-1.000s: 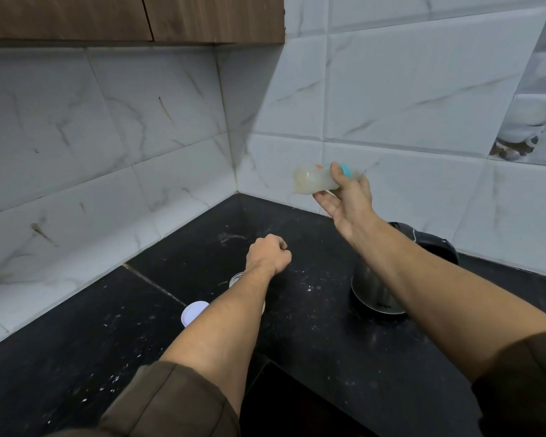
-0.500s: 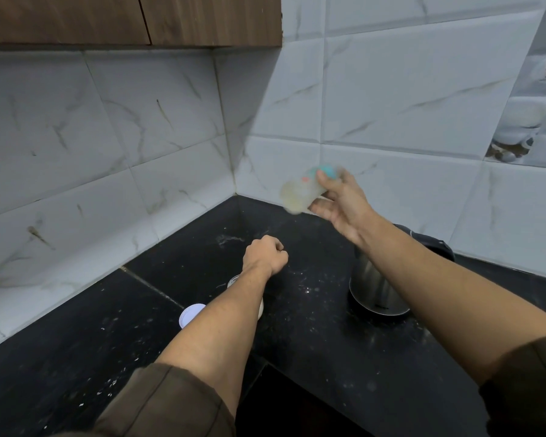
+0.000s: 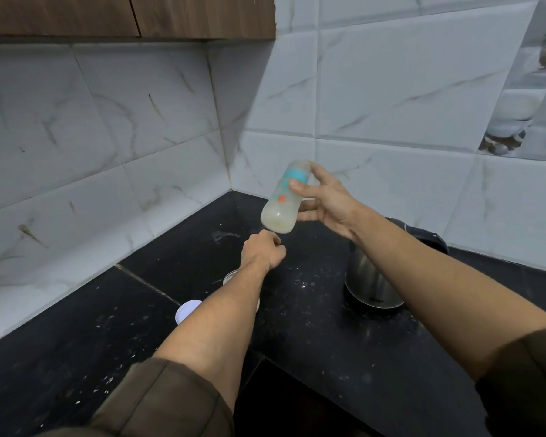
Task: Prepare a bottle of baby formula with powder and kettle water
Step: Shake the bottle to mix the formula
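Observation:
My right hand [image 3: 325, 203] grips a translucent baby bottle [image 3: 282, 203] with teal and orange print, raised above the black counter near the corner. The bottle is tilted, its base pointing down toward me and holding milky liquid. My left hand [image 3: 262, 252] is a closed fist just below the bottle's base, with nothing seen in it. A steel kettle [image 3: 369, 285] with a black lid stands on the counter under my right forearm. My left forearm mostly hides a tin [image 3: 230, 275], with a white lid [image 3: 185, 309] lying beside it.
The black counter [image 3: 92, 342] is dusted with white specks. Marble-look tiled walls meet in a corner [image 3: 230, 171] behind the bottle. A wooden cabinet [image 3: 133, 14] hangs overhead at top left. A dark recess [image 3: 281, 405] opens at the counter's near edge.
The bottle has swung from lying sideways to tilted base-down, lower and closer to my left fist. My left fist has stayed in place.

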